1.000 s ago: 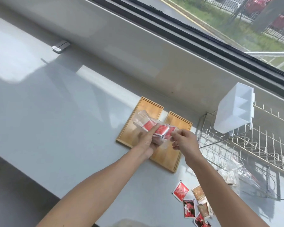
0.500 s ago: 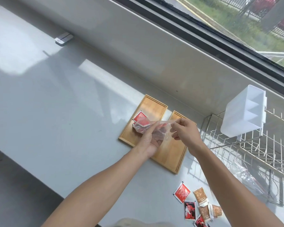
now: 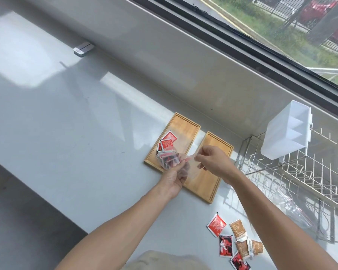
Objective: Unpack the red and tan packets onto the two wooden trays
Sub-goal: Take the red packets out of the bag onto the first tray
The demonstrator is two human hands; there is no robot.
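Two wooden trays lie side by side on the grey counter: the left tray [image 3: 185, 129] and the right tray [image 3: 216, 145]. Both hands grip a clear plastic bag [image 3: 191, 170] over them. My left hand [image 3: 175, 175] pinches its near edge, my right hand [image 3: 213, 160] pulls the other edge. Red packets [image 3: 167, 142] spill from the bag's mouth onto the left tray; more red ones [image 3: 168, 158] still sit in the bag. Loose red packets [image 3: 216, 225] and tan packets [image 3: 238, 229] lie on the counter near my right forearm.
A wire dish rack [image 3: 304, 172] with a white plastic caddy [image 3: 287, 133] stands at the right. Another clear bag [image 3: 297, 209] lies beside the rack. A small white device [image 3: 83, 48] rests by the back wall. The window sill runs along the back.
The bag has been tipped to the left and pulled open; red packets have slid out onto the left tray. My right hand has drawn its edge of the bag rightwards.
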